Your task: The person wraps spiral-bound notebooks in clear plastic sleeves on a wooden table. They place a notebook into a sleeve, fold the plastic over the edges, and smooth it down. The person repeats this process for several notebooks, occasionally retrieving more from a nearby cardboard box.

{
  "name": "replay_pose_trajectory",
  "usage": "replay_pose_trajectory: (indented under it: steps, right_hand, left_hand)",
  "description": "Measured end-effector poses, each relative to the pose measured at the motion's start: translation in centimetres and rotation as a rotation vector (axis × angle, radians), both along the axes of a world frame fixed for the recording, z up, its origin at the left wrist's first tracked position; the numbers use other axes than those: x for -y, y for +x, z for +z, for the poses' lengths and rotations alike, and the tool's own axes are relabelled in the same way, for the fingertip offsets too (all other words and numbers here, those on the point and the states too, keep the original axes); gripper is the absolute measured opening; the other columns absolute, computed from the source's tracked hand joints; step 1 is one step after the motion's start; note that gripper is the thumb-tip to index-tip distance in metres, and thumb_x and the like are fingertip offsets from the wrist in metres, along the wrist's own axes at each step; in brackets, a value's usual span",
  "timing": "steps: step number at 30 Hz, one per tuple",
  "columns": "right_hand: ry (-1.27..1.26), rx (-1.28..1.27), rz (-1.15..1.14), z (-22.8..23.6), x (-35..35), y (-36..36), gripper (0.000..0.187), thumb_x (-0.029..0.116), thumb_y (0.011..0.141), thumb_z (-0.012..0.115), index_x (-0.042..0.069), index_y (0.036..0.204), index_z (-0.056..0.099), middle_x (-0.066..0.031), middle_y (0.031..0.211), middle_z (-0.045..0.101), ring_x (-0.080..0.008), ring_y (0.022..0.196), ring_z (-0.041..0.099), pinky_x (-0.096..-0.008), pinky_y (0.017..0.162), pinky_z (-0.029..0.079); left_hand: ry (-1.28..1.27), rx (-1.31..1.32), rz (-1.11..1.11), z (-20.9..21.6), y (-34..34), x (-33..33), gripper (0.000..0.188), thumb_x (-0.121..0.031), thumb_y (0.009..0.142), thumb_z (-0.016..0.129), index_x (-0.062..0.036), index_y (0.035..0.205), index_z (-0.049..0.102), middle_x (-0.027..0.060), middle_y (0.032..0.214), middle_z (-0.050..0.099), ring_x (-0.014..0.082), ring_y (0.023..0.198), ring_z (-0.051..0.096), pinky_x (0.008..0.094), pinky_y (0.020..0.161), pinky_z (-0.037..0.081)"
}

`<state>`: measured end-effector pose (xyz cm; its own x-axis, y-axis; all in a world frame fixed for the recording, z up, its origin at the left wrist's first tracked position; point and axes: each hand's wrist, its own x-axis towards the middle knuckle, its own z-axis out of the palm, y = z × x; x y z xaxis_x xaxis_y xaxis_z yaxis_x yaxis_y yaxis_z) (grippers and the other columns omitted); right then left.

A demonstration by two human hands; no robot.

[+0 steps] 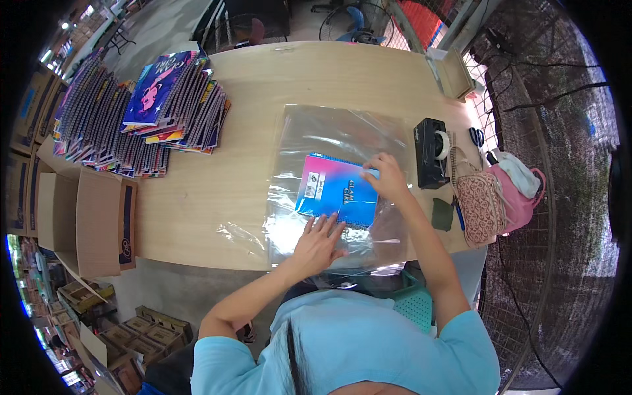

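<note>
A spiral notebook point(338, 191) with a pink and blue cover lies on a stack of clear plastic sheets point(329, 128) in front of me. The white label on its cover faces up. My left hand point(318, 243) rests at the notebook's near edge, fingers spread and stretched out, with its fingertips touching that edge. At the far right corner of the notebook is my right hand point(387, 176), its fingers bent over the corner and the thumb apart. Whether the right fingers pinch the notebook or only press on it, I cannot tell.
Stacks of spiral notebooks point(141, 112) stand at the table's far left. An open cardboard box point(99, 220) is beside the left edge. To the right are a black tape dispenser point(430, 155), scissors point(476, 137), a green piece point(442, 214), a patterned pouch point(484, 207) and a pink bag point(517, 191).
</note>
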<state>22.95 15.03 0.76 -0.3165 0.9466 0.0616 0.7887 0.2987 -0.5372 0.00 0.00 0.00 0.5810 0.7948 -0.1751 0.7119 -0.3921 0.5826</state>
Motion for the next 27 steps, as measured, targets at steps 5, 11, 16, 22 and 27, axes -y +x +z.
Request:
replay_pose_trajectory:
  steps: [5, 11, 16, 22, 27]
  right_hand:
    - [-0.144, -0.067, 0.075, -3.5, -2.6, -0.5, 0.035, 0.039, 0.083, 0.067, 0.004, 0.090, 0.069, -0.0168, 0.092, 0.066, -0.0329, 0.091, 0.063, -0.0411, 0.081, 0.049]
    - [-0.418, -0.087, 0.098, -5.1, -9.1, -0.6, 0.044, 0.041, 0.093, 0.054, 0.000, 0.090, 0.069, -0.0129, 0.084, 0.069, -0.0224, 0.082, 0.065, -0.0367, 0.074, 0.050]
    - [-0.635, -0.047, 0.215, -6.0, -10.4, -2.0, 0.061, 0.052, 0.095, 0.043, -0.003, 0.089, 0.069, -0.0143, 0.085, 0.069, -0.0225, 0.082, 0.064, -0.0360, 0.075, 0.050]
    - [-0.613, 0.088, 0.240, -6.6, -10.1, -4.3, 0.079, 0.068, 0.089, 0.035, -0.003, 0.091, 0.069, -0.0165, 0.084, 0.067, -0.0254, 0.083, 0.062, -0.0401, 0.075, 0.048]
    - [-0.704, 0.145, 0.218, -5.5, -9.5, -4.7, 0.082, 0.073, 0.087, 0.033, 0.001, 0.095, 0.070, -0.0179, 0.093, 0.064, -0.0304, 0.090, 0.059, -0.0419, 0.080, 0.045]
  left_hand:
    - [0.276, -0.145, 0.092, -0.7, 1.6, 0.3, 0.080, -0.057, 0.082, 0.055, -0.0102, 0.144, 0.033, 0.0172, 0.152, 0.022, 0.0381, 0.140, 0.021, 0.0708, 0.103, 0.011]
    - [0.458, -0.129, 0.211, -2.2, 3.8, -4.8, 0.080, -0.056, 0.080, 0.059, -0.0087, 0.140, 0.038, 0.0205, 0.149, 0.024, 0.0386, 0.136, 0.026, 0.0707, 0.103, 0.009]
    - [0.260, -0.029, 0.258, -1.4, 4.7, -3.6, 0.076, -0.054, 0.077, 0.062, -0.0206, 0.141, 0.040, 0.0267, 0.149, 0.018, 0.0481, 0.136, 0.019, 0.0693, 0.102, 0.014]
    - [0.283, -0.083, 0.284, -1.9, 4.7, -2.3, 0.079, -0.049, 0.073, 0.071, -0.0347, 0.142, 0.035, 0.0269, 0.150, 0.015, 0.0539, 0.135, 0.015, 0.0686, 0.102, 0.020]
    - [0.226, -0.114, 0.301, -1.4, 4.7, -1.1, 0.080, -0.048, 0.074, 0.071, -0.0354, 0.144, 0.033, 0.0267, 0.150, 0.012, 0.0550, 0.135, 0.013, 0.0708, 0.100, 0.020]
